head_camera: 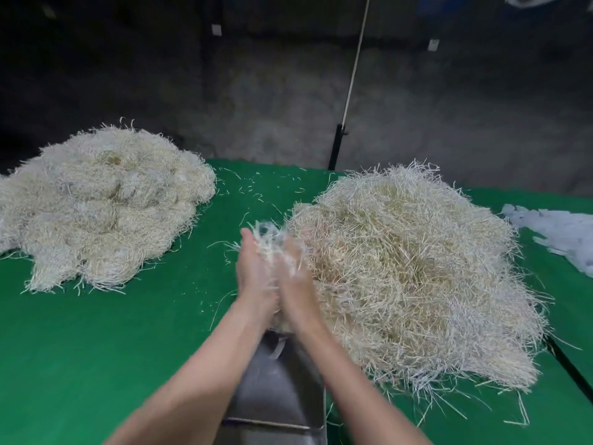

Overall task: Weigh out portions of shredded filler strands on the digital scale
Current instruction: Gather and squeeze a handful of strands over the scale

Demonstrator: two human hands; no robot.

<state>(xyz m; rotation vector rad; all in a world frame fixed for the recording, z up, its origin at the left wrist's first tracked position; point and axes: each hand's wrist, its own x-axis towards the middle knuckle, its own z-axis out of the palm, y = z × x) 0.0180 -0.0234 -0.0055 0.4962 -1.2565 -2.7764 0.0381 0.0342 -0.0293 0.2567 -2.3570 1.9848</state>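
Note:
A clump of pale shredded strands [268, 244] is held between my left hand [253, 277] and my right hand [296, 281], palms facing each other above the table. Both hands are blurred by motion. Under my wrists lies the steel pan of the scale [276, 383]; its display is hidden. A big loose heap of strands [414, 271] lies just right of my hands. A second heap of bundled strands [102, 203] sits at the far left.
The table has a green cover [112, 348] with stray strands scattered on it. A pale blue crumpled sheet [558, 232] lies at the right edge. A white pole on a black post [340, 139] stands behind the table, in front of a dark wall.

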